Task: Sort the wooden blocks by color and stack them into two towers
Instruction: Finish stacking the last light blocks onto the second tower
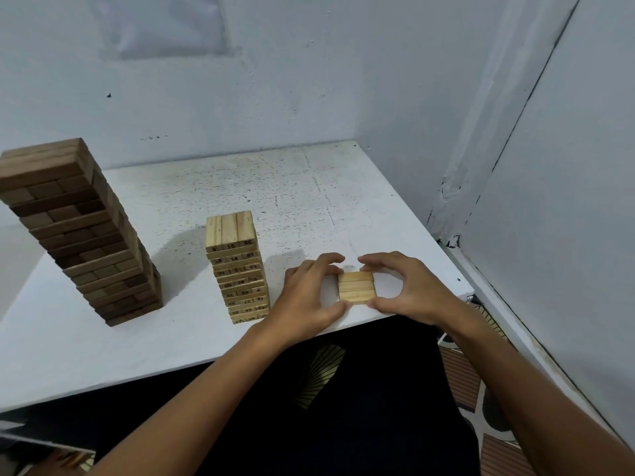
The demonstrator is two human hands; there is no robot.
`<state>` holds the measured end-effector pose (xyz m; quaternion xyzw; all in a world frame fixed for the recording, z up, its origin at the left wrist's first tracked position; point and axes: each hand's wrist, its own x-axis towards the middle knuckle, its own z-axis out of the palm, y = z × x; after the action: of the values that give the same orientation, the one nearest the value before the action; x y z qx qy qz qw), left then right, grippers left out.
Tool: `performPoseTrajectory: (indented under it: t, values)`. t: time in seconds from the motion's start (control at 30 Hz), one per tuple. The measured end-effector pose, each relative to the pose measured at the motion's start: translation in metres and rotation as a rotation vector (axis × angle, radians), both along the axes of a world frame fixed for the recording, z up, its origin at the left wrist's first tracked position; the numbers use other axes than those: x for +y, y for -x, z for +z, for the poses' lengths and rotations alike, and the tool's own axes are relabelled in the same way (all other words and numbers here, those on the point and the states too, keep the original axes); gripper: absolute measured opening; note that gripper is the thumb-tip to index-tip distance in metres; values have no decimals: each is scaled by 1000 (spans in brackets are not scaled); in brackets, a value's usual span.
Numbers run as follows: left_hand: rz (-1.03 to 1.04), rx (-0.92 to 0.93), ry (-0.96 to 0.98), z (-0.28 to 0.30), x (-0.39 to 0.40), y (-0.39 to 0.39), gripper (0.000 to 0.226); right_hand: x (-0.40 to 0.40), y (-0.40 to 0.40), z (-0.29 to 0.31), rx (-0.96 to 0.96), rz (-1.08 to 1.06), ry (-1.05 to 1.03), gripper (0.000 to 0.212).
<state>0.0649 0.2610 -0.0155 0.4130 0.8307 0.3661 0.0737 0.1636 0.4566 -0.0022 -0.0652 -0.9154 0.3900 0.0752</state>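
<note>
A tall dark brown block tower (82,231) stands at the left of the white table (302,187). A shorter light wood tower (238,269) with numbered blocks stands near the table's front edge. To its right lies a flat set of three light blocks (356,287) side by side. My left hand (309,297) curls round the set's left side, thumb at its near corner. On the right side my right hand (405,290) does the same, fingers over the far edge. Both hands squeeze the three blocks together.
Grey walls enclose the table at the back and on the right, forming a corner. The table's front edge runs just below the blocks. A patterned floor (460,379) shows at lower right, dark clothing beneath the arms.
</note>
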Motion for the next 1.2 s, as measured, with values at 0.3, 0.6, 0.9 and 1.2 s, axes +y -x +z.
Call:
performPoseTrajectory:
  t: [0.3, 0.6, 0.9, 1.2]
  values:
    - [16, -159, -129, 15, -2, -8, 64, -3, -11, 12, 60, 19, 71, 59]
    - [61, -163, -456, 72, -2, -24, 52, -7, -8, 66, 319, 113, 241, 50]
    - [111, 8, -524, 137, -39, -20, 46, -37, 18, 113, 482, 257, 338, 48]
    - [212, 40, -421, 154, -99, 18, 47, -87, 76, 128, 430, 354, 294, 45]
